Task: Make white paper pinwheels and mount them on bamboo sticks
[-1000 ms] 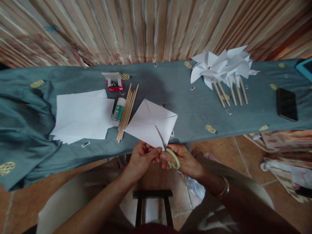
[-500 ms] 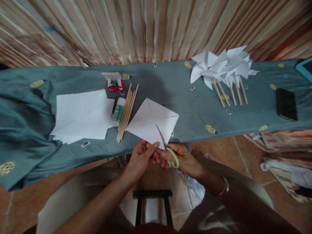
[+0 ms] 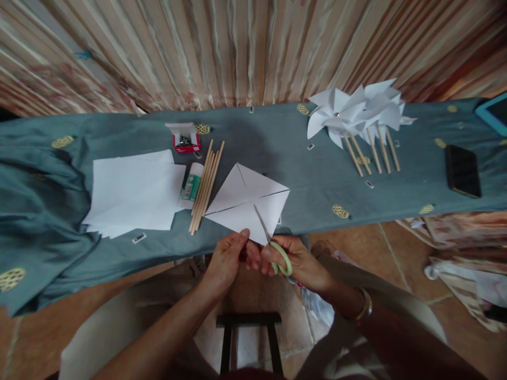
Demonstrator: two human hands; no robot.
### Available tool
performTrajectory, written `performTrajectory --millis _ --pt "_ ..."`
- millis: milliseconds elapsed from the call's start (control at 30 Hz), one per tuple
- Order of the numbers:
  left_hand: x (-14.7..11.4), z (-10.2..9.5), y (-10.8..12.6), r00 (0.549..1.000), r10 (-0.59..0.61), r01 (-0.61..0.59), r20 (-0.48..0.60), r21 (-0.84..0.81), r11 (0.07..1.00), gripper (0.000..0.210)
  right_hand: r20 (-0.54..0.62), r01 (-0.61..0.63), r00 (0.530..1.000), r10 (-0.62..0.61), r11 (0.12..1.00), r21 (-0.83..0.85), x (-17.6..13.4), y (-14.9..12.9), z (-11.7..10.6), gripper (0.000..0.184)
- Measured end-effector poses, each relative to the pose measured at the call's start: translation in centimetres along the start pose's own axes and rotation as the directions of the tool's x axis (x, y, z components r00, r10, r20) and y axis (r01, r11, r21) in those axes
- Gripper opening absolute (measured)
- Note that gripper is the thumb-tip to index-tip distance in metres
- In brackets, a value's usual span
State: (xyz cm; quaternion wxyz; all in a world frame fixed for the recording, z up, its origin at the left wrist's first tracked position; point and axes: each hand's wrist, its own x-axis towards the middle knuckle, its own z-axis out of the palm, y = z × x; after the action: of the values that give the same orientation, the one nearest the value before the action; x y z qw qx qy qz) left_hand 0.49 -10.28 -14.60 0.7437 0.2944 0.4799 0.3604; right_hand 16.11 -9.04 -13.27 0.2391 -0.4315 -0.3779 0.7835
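A square white paper (image 3: 261,182) lies cornerwise on the cloth at the table's front edge, with cuts or dark lines running in from its far, left and right corners. My left hand (image 3: 227,259) pinches its near left edge between thumb and fingers. Green-handled scissors (image 3: 282,257) are in my right hand (image 3: 303,264), fingers through the loops. Their blade points up and left across the near corner, towards the middle of the paper. Whether the blades are parted I cannot tell.
Wooden sticks (image 3: 206,190), a glue stick (image 3: 191,186), a stack of white paper (image 3: 132,190) and a red box of small metal pieces (image 3: 187,143) stand left. Finished paper pinwheels (image 3: 350,113), a phone (image 3: 462,170) and a blue-edged tablet (image 3: 493,116) are right.
My left thumb and fingers have slid slightly left along the paper's near edge, away from the near corner. The scissors have hardly moved, and the view has shifted a little.
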Motion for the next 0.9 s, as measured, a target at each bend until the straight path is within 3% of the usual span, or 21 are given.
performTrajectory --millis 500,900 --pt "0.18 -0.19 0.03 1.0 0.009 -0.009 -0.027 0.015 1.0 0.053 -0.041 -0.071 0.997 0.069 0.996 -0.052 -0.23 0.1 -0.07 0.045" --pt "0.01 0.0 -0.1 1.0 -0.007 0.007 0.013 -0.006 1.0 0.052 -0.018 -0.023 1.0 0.023 1.0 -0.018 0.03 0.32 -0.03 0.047"
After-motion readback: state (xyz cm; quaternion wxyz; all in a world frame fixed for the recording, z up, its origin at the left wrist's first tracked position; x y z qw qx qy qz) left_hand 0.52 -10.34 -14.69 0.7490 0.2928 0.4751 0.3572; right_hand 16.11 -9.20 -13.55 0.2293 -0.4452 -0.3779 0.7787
